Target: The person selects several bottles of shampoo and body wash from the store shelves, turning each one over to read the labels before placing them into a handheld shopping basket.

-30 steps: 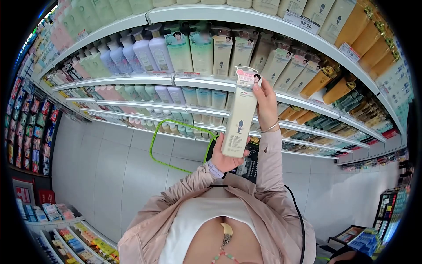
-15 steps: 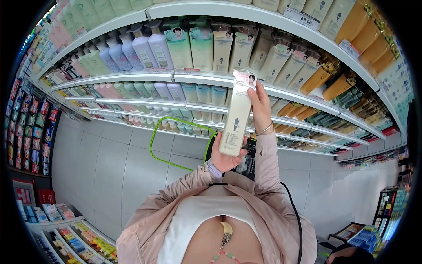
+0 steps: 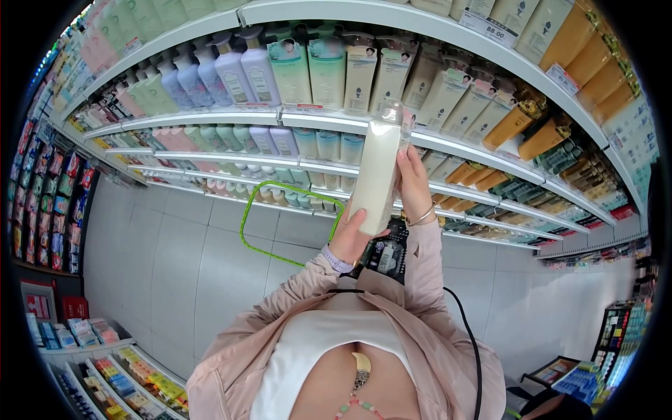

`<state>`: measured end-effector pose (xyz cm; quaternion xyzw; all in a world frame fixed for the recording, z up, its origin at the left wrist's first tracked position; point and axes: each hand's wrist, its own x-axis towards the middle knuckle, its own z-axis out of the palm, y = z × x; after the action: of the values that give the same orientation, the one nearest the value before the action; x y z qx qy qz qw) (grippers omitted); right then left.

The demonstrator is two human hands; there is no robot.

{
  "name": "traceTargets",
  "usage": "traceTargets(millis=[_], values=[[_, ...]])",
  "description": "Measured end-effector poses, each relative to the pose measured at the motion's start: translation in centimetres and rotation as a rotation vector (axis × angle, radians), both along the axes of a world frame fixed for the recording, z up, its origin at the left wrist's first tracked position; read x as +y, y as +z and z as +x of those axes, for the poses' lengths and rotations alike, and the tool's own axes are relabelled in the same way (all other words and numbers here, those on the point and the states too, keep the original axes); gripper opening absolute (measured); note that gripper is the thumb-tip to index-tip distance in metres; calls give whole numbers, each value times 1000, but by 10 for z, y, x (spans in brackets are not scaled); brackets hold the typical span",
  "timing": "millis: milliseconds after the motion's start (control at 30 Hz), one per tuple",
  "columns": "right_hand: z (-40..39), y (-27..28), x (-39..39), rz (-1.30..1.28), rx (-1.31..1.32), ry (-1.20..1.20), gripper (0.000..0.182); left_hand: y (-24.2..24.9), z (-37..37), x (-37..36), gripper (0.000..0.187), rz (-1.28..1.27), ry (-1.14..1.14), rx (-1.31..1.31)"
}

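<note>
- Head view: the white shelving (image 3: 325, 122) curves across the scene, its edge behind the bottle's top; reaching further forward could knock the shelved bottles (image 3: 360, 77), though I cannot tell how near they are.
- Grey floor (image 3: 175, 259) lies below; a drop would probably dent or split the bottle.
- Dark basket (image 3: 388, 257), its green handle (image 3: 246, 210) swung out to the left, sits beneath the hands; a loose hold could let the bottle fall into it.
- Cream bottle (image 3: 378, 171), tilted, plain face up, is held in front of the person between both hands; its smooth sides might slip.
- Left hand (image 3: 348, 236) grips the base, thumb across the face; right hand (image 3: 414, 175) closes on the upper side. Letting go low could leave it top-held.
- Clear cap (image 3: 392, 110) might catch on the shelf edge.
</note>
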<state>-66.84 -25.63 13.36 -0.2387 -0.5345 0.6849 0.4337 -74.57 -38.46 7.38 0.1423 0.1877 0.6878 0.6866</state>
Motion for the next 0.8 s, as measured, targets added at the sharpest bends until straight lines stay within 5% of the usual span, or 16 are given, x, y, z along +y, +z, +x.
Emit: traceTargets(millis=[100, 267, 467, 600, 800], values=[[-1, -8, 0, -144, 3, -35, 40, 7, -2, 2, 73, 29, 269, 302], [-5, -7, -4, -254, 145, 53, 39, 16, -11, -1, 100, 132, 638, 1555], [-21, -4, -17, -569, 500, 219, 48, 23, -5, -9, 117, 111, 820, 1519], [-23, -17, -19, -682, 739, 409, 49, 26, -3, -15, 110, 199, 898, 1708], [-22, -3, -23, -574, 599, 353, 49, 24, 2, -10, 96, 213, 1035, 1664]])
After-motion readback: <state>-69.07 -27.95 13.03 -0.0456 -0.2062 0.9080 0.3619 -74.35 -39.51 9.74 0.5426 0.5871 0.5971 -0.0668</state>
